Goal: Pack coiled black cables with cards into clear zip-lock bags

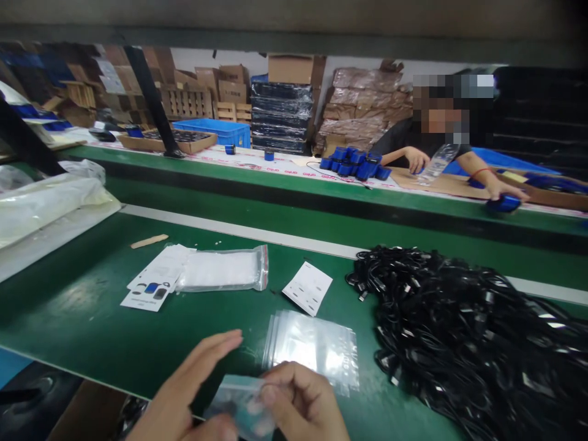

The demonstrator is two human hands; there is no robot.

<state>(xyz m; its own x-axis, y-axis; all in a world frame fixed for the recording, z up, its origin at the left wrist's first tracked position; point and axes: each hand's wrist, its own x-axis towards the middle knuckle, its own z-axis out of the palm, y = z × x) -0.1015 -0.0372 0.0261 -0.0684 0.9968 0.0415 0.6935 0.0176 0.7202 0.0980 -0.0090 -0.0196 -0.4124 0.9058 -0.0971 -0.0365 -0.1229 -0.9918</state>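
At the bottom edge of the view my left hand (184, 392) and my right hand (303, 401) both pinch a small clear plastic bag (239, 401) with something pale inside. The left hand's long fingers stretch out toward the right while its thumb presses the bag. The right hand's fingers curl over the bag's upper right corner. Just beyond my hands lies a stack of empty clear zip bags (316, 346) on the green table (92, 306).
A large heap of black cables (468, 331) fills the right side. A white card (307, 286), a full packet of bags (225, 269) and printed leaflets (154, 285) lie ahead. Across the green conveyor a person (432, 144) handles blue devices (356, 164).
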